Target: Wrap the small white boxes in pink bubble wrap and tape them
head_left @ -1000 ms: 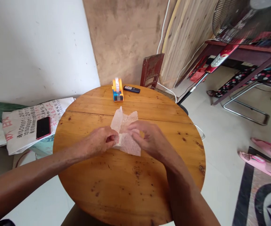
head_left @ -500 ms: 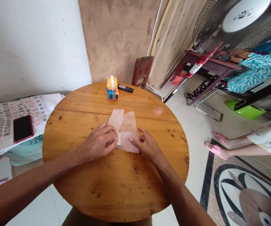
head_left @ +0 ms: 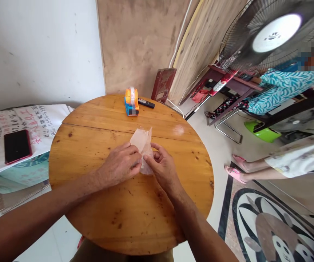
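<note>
A thin, translucent white wrapping sheet lies creased on the round wooden table, between my hands. My left hand is closed at the sheet's left side, its curled fingers gripping the edge. From the right, my right hand pinches the sheet's right part, thumb pointing inward and fingers bent, so that the sheet stands up in a fold there. A small pale piece in the middle of the sheet is mostly hidden by my fingers, and I cannot make out what it is.
An orange and blue tape dispenser and a black remote-like device stand near the table's far edge. A phone lies on printed sacking at left. A wooden chair, a fan and two people are beyond the table.
My right hand has moved left and taken hold of the sheet's right part, folding it up and inward. My left hand stays nearly in place. The view has shifted slightly right.
</note>
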A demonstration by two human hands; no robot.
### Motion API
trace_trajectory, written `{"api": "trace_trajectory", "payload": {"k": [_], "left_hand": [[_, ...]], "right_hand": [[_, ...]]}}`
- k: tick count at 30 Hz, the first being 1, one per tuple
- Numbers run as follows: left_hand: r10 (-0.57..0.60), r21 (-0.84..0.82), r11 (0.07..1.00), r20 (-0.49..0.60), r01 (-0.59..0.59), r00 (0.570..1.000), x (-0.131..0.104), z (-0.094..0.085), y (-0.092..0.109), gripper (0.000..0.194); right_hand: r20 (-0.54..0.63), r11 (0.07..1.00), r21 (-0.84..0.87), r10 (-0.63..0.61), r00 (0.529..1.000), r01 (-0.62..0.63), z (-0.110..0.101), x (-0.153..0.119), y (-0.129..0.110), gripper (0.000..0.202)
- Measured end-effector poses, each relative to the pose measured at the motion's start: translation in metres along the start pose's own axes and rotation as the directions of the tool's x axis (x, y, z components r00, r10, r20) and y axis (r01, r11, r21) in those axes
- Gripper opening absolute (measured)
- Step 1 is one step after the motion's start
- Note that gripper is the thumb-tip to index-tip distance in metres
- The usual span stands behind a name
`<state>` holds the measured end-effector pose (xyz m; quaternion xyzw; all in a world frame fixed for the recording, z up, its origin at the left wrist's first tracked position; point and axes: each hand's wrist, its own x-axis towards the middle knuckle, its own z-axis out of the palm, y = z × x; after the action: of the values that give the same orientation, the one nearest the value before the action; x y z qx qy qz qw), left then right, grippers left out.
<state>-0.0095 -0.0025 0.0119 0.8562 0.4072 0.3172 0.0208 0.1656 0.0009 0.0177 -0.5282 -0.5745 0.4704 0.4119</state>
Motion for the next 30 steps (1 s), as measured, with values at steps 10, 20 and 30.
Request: {"api": "trace_trajectory", "payload": {"k": [10, 20, 30], "left_hand": [[-0.223, -0.295, 0.932, -0.01, 0.21, 0.975, -0.006, 0.009, 0.0, 0.021], [-0.537, -0.598, 0.598, 0.195, 0.533, 0.821, 0.0, -0.004, 0.004, 0.039], [-0.43, -0.44, 0.8, 0.054, 0.408, 0.901, -0.007, 0.011, 0.002, 0.024]], "right_hand": [[0.118, 0.988, -0.14, -0.048, 0.992, 0.065, 0.006, -0.008, -0.014, 0.054], [0.281, 0.892, -0.34, -0.208, 0.937, 0.3, 0.0, -0.022, -0.013, 0.057], [0.246, 0.994, -0.027, -0.099, 0.964, 0.109, -0.011, -0.013, -0.02, 0.048]]}}
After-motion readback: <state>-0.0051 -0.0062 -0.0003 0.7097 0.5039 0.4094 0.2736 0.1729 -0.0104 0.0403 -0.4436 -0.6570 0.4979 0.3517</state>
